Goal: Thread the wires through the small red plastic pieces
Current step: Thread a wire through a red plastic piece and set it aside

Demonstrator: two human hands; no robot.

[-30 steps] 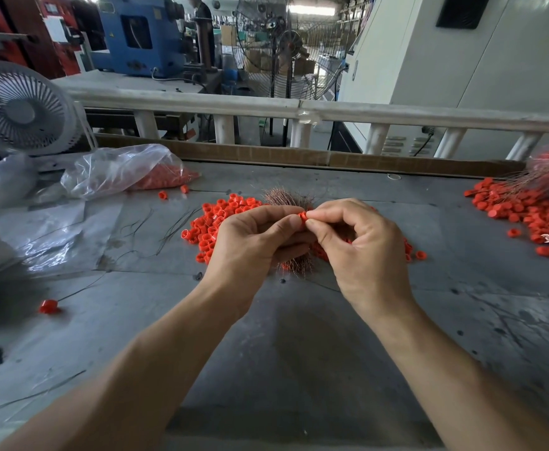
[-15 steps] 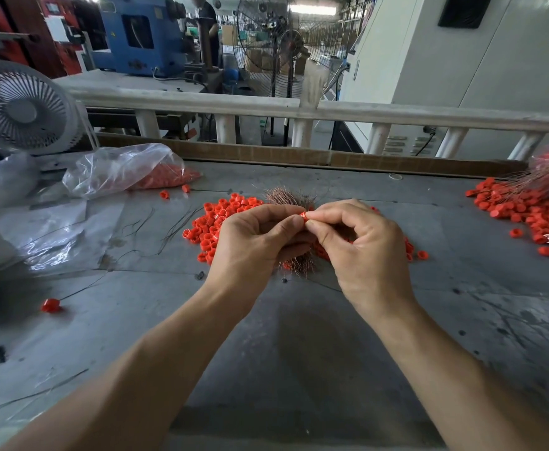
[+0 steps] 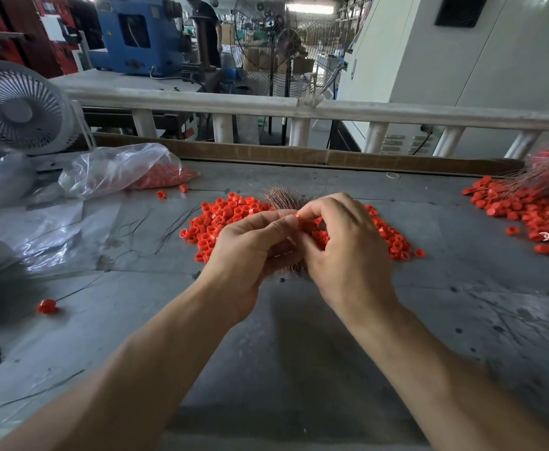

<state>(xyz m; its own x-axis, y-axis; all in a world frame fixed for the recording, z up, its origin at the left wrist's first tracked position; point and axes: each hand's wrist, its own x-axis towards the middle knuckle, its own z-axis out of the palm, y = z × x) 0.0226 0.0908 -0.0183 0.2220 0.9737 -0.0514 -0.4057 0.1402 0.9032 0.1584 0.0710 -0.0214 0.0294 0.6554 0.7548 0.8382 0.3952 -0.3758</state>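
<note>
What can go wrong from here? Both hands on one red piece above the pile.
1. The red piece is only pinched at the fingertips of the left hand and right hand; a slip likely loses it in the loose red pile.
2. The wire itself is too thin to see, so a missed hole could pass unnoticed.
3. The copper wire bundle beneath may snag.

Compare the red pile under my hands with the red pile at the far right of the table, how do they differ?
The center pile lies partly hidden behind the hands, left and right; the right pile lies fully exposed. A tight copper wire bundle stands out of the center pile; at the right pile, the wires fan out loosely above it. Both are heaps of small red plastic pieces on the same grey table.
</note>
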